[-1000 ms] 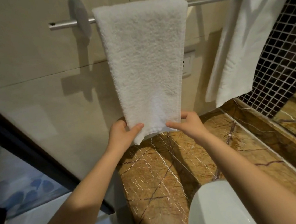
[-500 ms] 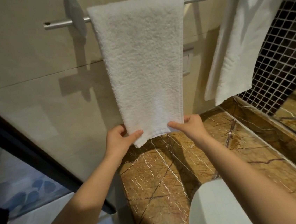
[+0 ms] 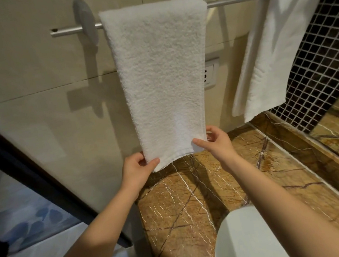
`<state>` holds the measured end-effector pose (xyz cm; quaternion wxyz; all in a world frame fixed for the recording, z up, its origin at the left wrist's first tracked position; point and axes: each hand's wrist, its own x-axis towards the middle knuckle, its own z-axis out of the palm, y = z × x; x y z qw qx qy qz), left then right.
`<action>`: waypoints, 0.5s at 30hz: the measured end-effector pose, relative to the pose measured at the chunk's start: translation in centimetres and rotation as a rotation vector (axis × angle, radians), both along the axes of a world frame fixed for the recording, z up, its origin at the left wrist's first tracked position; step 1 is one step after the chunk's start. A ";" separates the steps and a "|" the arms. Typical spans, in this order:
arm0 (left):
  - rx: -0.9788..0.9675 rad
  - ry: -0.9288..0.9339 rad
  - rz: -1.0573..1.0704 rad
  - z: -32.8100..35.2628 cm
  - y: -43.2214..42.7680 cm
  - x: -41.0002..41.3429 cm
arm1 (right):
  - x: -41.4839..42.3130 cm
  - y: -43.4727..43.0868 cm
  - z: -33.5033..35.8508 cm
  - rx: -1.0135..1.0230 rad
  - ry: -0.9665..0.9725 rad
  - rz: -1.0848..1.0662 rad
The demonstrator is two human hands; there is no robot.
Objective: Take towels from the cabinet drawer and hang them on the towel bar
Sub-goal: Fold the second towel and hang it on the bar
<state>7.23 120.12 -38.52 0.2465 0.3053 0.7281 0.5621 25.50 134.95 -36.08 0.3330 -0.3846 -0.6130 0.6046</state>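
A white towel (image 3: 161, 74) hangs folded over the metal towel bar (image 3: 234, 0) on the beige wall. My left hand (image 3: 136, 170) pinches its lower left corner between thumb and fingers. At the lower right corner, my right hand (image 3: 215, 143) pinches the hem the same way. A second white towel (image 3: 269, 55) hangs from the bar's right end, untouched. The cabinet drawer is out of view.
A brown marble counter (image 3: 193, 205) lies below the towels, with a white basin (image 3: 247, 239) at its near edge. A wall socket (image 3: 210, 76) sits behind the towel. Dark mosaic tile (image 3: 324, 59) and a mirror fill the right side; a dark door frame (image 3: 33, 174) runs at the left.
Both hands keep their hold on the towel's bottom corners. The hem sits a little straighter and the view has shifted slightly.
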 end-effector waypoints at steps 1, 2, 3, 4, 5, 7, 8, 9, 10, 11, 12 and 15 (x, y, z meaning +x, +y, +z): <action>0.011 -0.006 -0.008 0.0 0.0 0.0 | 0.0 0.0 -0.1 0.002 -0.014 0.007; 0.018 -0.011 -0.016 0.1 0.0 0.1 | 0.1 -0.1 -0.2 0.003 -0.028 0.013; 0.023 -0.014 -0.022 0.1 -0.1 0.1 | 0.1 -0.2 -0.2 0.008 -0.044 0.019; 0.028 -0.017 -0.026 0.0 -0.1 0.2 | 0.2 -0.3 -0.3 0.017 -0.059 0.023; 0.036 -0.020 -0.029 0.0 -0.1 0.3 | 0.2 -0.3 -0.4 0.029 -0.069 0.023; 0.051 -0.025 -0.024 0.0 -0.1 0.5 | 0.2 -0.4 -0.5 0.035 -0.080 0.003; 0.058 -0.027 -0.017 0.0 -0.1 0.5 | 0.2 -0.4 -0.6 0.033 -0.087 -0.015; 0.063 -0.031 -0.009 -0.1 -0.1 0.6 | 0.2 -0.5 -0.6 0.030 -0.090 -0.035; 0.062 -0.040 0.000 -0.2 -0.1 0.7 | 0.2 -0.6 -0.7 0.027 -0.092 -0.053; 0.053 -0.053 0.007 -0.3 0.0 0.8 | 0.1 -0.7 -0.8 0.025 -0.098 -0.067; 0.039 -0.067 0.006 -0.4 0.0 1.0 | 0.1 -0.7 -0.9 0.019 -0.097 -0.082; 0.010 -0.104 -0.026 -0.7 0.2 1.3 | 0.2 -0.9 -1.3 -0.018 -0.045 -0.098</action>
